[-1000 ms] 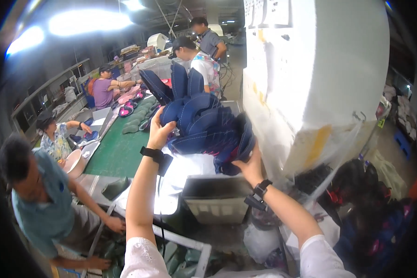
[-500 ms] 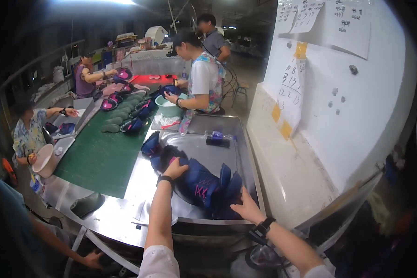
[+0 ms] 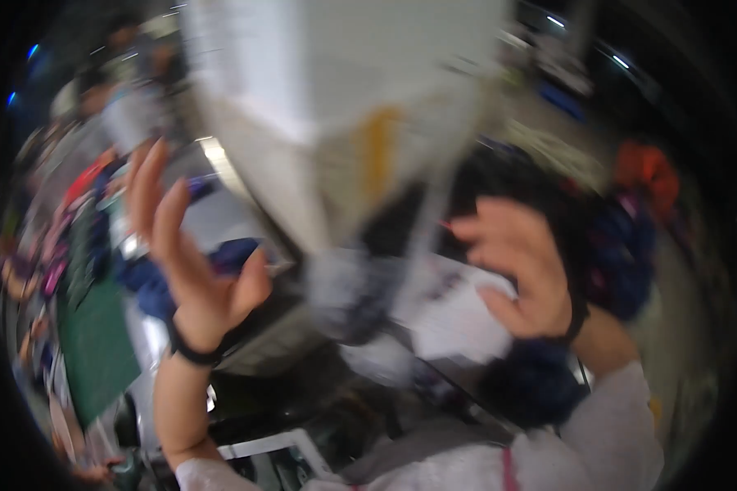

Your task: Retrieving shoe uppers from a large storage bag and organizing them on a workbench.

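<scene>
The view is smeared by motion. My left hand (image 3: 196,270) is raised with its fingers spread and holds nothing. Behind it, dark blue shoes (image 3: 236,252) lie on the metal tray (image 3: 221,214). On the other side, my right hand (image 3: 528,274) is held up, its fingers apart, with nothing seen in them. Beside its thumb is a white, bag-like thing (image 3: 458,315); whether they touch, I cannot tell. Left of that is a greyish bundle (image 3: 348,295), too blurred to name.
A white pillar (image 3: 303,82) stands straight ahead, between my hands. The green work surface (image 3: 98,335) is at the left, and other people (image 3: 131,114) are farther back. Dark blue items (image 3: 622,262) and something orange (image 3: 647,176) are at the right.
My view has swung to the right, past the pillar. Both hands have let go of the dark blue shoes, which stay on the tray, and are now raised and apart.
</scene>
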`<state>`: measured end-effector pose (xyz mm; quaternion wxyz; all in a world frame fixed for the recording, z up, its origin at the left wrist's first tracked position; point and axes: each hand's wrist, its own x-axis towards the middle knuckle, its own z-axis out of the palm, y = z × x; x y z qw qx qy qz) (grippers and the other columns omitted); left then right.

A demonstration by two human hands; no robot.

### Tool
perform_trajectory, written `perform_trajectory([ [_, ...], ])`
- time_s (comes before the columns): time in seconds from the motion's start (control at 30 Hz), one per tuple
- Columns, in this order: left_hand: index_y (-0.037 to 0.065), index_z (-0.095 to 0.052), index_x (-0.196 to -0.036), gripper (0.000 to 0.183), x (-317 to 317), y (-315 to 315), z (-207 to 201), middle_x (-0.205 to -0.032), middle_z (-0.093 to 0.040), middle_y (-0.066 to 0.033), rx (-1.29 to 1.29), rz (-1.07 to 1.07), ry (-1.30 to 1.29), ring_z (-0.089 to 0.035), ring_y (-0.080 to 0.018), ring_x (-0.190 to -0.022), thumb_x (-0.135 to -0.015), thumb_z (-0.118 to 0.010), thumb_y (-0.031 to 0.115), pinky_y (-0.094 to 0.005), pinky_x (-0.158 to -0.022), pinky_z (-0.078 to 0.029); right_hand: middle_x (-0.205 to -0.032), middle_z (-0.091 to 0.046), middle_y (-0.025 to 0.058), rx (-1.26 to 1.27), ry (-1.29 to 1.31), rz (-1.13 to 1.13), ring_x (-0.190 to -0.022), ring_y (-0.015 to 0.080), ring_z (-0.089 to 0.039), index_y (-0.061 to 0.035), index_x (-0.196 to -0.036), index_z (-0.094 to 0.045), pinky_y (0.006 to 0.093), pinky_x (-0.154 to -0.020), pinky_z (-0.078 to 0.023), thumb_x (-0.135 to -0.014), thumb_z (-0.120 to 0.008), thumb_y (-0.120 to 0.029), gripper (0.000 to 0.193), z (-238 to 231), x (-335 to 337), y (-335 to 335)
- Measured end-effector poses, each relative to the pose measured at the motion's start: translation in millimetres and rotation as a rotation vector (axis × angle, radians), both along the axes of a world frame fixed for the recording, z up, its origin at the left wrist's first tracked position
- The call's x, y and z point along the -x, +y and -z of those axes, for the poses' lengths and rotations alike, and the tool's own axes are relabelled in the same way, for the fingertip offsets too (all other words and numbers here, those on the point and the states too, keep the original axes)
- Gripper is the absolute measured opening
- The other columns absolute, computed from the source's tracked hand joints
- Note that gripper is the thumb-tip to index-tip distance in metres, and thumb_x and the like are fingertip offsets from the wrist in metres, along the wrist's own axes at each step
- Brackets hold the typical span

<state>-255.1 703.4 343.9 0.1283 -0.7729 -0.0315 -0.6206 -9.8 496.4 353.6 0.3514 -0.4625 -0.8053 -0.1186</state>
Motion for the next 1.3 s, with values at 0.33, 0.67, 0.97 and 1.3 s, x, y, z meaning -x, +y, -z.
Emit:
perform_trajectory([
  [0.33, 0.004, -0.050, -0.111, 0.047, -261, -306, 125, -0.123, -0.044, -0.0170, 0.208, 0.575, 0.985, -0.036, -0.0352, -0.120, -0.066, -0.063, 0.013, -0.0471, -0.092, -0.035, -0.099, -0.060, 0.0120, 0.566, 0.253, 0.893, -0.091, 0.0267, -0.058, -0.0043, -0.108, -0.055, 0.0338, -0.075, -0.047, -0.075, -0.060, -0.008, 0.033, 87, -213, -419],
  [0.67, 0.005, -0.063, -0.079, 0.023, -352, -370, 180, -0.086, -0.058, -0.0156, 0.307, 0.121, 1.322, -0.060, -0.0324, -0.074, -0.079, -0.060, 0.027, -0.0406, -0.066, -0.049, -0.107, -0.052, 0.0191, 1.146, 0.639, 0.903, -0.104, 0.0360, -0.050, -0.0055, -0.116, -0.049, 0.0397, -0.087, -0.043, -0.068, -0.074, -0.031, 0.060, 331, -154, -586],
  [0.97, 0.000, -0.055, -0.080, 0.022, -290, -357, 154, -0.077, -0.059, -0.0128, 1.191, 0.630, 0.674, -0.057, -0.0230, -0.069, -0.091, -0.043, 0.015, -0.0336, -0.065, -0.046, -0.066, -0.058, 0.0052, 0.884, 1.152, 0.893, -0.053, 0.0104, -0.053, -0.0008, -0.087, -0.063, 0.0264, -0.049, -0.043, -0.081, -0.056, -0.012, 0.014, 289, -175, -544],
  [1.3, 0.000, -0.045, -0.097, 0.025, 37, -536, 1, -0.110, -0.043, -0.0098, 1.312, 0.706, 0.047, -0.053, -0.0180, -0.099, -0.097, -0.033, 0.023, -0.0309, -0.084, -0.044, -0.060, -0.039, 0.0012, 0.132, 0.781, -0.134, -0.054, 0.0084, -0.038, -0.0065, -0.075, -0.042, 0.0210, -0.052, -0.031, -0.089, -0.052, -0.032, 0.031, 75, -212, -450],
])
